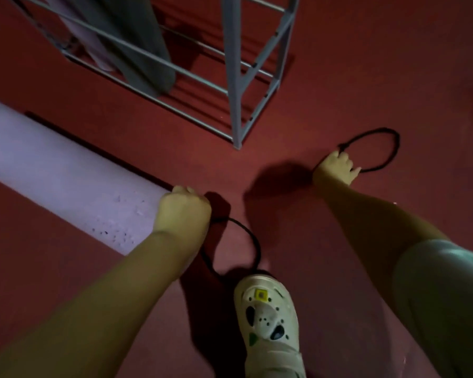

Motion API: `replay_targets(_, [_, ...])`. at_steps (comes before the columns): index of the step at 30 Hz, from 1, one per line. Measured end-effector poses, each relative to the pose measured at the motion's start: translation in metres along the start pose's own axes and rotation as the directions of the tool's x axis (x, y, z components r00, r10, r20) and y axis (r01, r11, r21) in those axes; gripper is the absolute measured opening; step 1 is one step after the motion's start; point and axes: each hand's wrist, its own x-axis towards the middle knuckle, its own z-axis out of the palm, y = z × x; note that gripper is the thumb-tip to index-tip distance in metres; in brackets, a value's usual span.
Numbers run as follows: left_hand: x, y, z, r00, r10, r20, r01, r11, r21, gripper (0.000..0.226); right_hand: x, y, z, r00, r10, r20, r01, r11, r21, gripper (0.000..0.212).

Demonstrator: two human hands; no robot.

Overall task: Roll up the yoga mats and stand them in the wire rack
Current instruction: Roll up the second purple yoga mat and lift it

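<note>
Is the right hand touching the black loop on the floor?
Touching. The head view shows the right hand with fingers on the black loop at its near edge.

Dim overall, with a warm reddish cast from the dark red floor (339,77). Brightest area is the pale lilac rolled mat (66,170), slightly washed out at its far left end. Hard dark shadows fall left of both forearms and behind the grey metal wire rack (235,77), so light comes from the right. Soft focus throughout; grain in dark corners. Rack bars splay outward from wide-angle distortion.
</note>
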Motion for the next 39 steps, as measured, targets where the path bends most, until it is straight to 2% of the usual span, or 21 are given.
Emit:
replay_targets(2, [0.005, -0.003, 0.000, 1.000, 0.000, -0.002, 0.000, 1.000, 0.001, 0.045, -0.001, 0.003, -0.001, 0.999, 0.015, 0.046, -0.013, 0.999, -0.036, 0.040])
replay_targets(5, [0.001, -0.008, -0.007, 0.999, 0.017, 0.035, -0.018, 1.000, 0.017, 0.044, -0.031, -0.003, -0.003, 0.980, -0.141, 0.144, 0.135, 0.989, 0.053, 0.035])
replay_targets(6, [-0.007, -0.009, -0.020, 0.995, 0.045, 0.089, -0.049, 0.998, 0.048, 0.042, -0.045, -0.008, -0.007, 0.966, -0.186, 0.182, 0.164, 0.978, 0.130, 0.032])
replay_targets(7, [-0.016, -0.011, -0.034, 0.988, 0.011, 0.157, -0.021, 0.998, 0.063, 0.039, -0.062, -0.016, -0.014, 0.948, -0.242, 0.207, 0.186, 0.948, 0.258, 0.029])
replay_targets(8, [-0.025, -0.014, -0.041, 0.987, -0.074, 0.144, 0.068, 0.997, 0.046, 0.035, -0.081, -0.026, -0.022, 0.930, -0.301, 0.212, 0.197, 0.893, 0.405, 0.024])
replay_targets(10, [-0.054, -0.027, -0.060, 0.978, -0.162, 0.132, 0.154, 0.986, 0.067, 0.042, -0.131, -0.054, -0.056, 0.877, -0.413, 0.245, 0.128, 0.693, 0.710, 0.012])
replay_targets(12, [-0.093, -0.044, -0.084, 0.976, -0.180, 0.118, 0.176, 0.983, 0.044, 0.052, -0.187, -0.084, -0.103, 0.770, -0.548, 0.325, -0.033, 0.475, 0.879, 0.023])
replay_targets(13, [-0.113, -0.055, -0.090, 0.976, -0.205, 0.072, 0.202, 0.978, 0.047, 0.052, -0.215, -0.099, -0.130, 0.699, -0.628, 0.341, -0.070, 0.415, 0.907, 0.023])
replay_targets(14, [-0.133, -0.065, -0.101, 0.966, -0.255, 0.032, 0.253, 0.966, 0.051, 0.052, -0.242, -0.114, -0.156, 0.623, -0.712, 0.323, -0.064, 0.366, 0.928, 0.024])
replay_targets(16, [-0.179, -0.083, -0.139, 0.927, -0.359, 0.111, 0.358, 0.933, 0.031, 0.050, -0.294, -0.139, -0.208, 0.447, -0.865, 0.227, 0.007, 0.257, 0.966, 0.025])
replay_targets(17, [-0.202, -0.091, -0.152, 0.897, -0.434, 0.076, 0.435, 0.900, 0.007, 0.046, -0.318, -0.148, -0.234, 0.358, -0.919, 0.168, 0.068, 0.205, 0.976, 0.024])
replay_targets(19, [-0.249, -0.109, -0.179, 0.819, -0.572, -0.043, 0.571, 0.820, -0.045, 0.037, -0.362, -0.161, -0.280, 0.179, -0.981, 0.076, 0.230, 0.117, 0.966, 0.021])
replay_targets(22, [-0.316, -0.125, -0.233, 0.700, -0.705, -0.115, 0.682, 0.708, -0.183, 0.036, -0.423, -0.168, -0.338, -0.046, -0.999, 0.027, 0.392, 0.006, 0.920, 0.024])
replay_targets(26, [-0.390, -0.124, -0.283, 0.516, -0.831, -0.207, 0.727, 0.553, -0.408, 0.047, -0.488, -0.169, -0.403, -0.181, -0.983, -0.043, 0.461, -0.123, 0.879, 0.027])
replay_targets(28, [-0.418, -0.117, -0.297, 0.435, -0.876, -0.208, 0.711, 0.476, -0.518, 0.061, -0.512, -0.165, -0.429, -0.200, -0.978, -0.051, 0.524, -0.151, 0.838, 0.029])
replay_targets(29, [-0.429, -0.114, -0.302, 0.418, -0.887, -0.198, 0.699, 0.453, -0.554, 0.067, -0.522, -0.162, -0.440, -0.197, -0.979, -0.054, 0.565, -0.159, 0.810, 0.029])
replay_targets(31, [-0.447, -0.106, -0.310, 0.424, -0.888, -0.180, 0.681, 0.444, -0.582, 0.076, -0.537, -0.157, -0.458, -0.209, -0.977, -0.028, 0.698, -0.170, 0.696, 0.027])
replay_targets(33, [-0.458, -0.100, -0.316, 0.449, -0.877, -0.173, 0.667, 0.457, -0.589, 0.085, -0.549, -0.154, -0.473, -0.248, -0.961, 0.121, 0.814, -0.138, 0.564, 0.037])
replay_targets(35, [-0.465, -0.095, -0.319, 0.502, -0.850, -0.161, 0.639, 0.490, -0.593, 0.093, -0.561, -0.153, -0.481, -0.254, -0.927, 0.276, 0.887, -0.110, 0.448, 0.046])
replay_targets(37, [-0.467, -0.093, -0.320, 0.530, -0.828, -0.183, 0.619, 0.525, -0.584, 0.085, -0.575, -0.154, -0.482, -0.258, -0.914, 0.314, 0.961, -0.208, 0.184, 0.043])
replay_targets(39, [-0.469, -0.094, -0.322, 0.538, -0.826, -0.170, 0.633, 0.528, -0.566, 0.067, -0.584, -0.155, -0.479, -0.267, -0.920, 0.286, 0.962, -0.272, 0.024, 0.039])
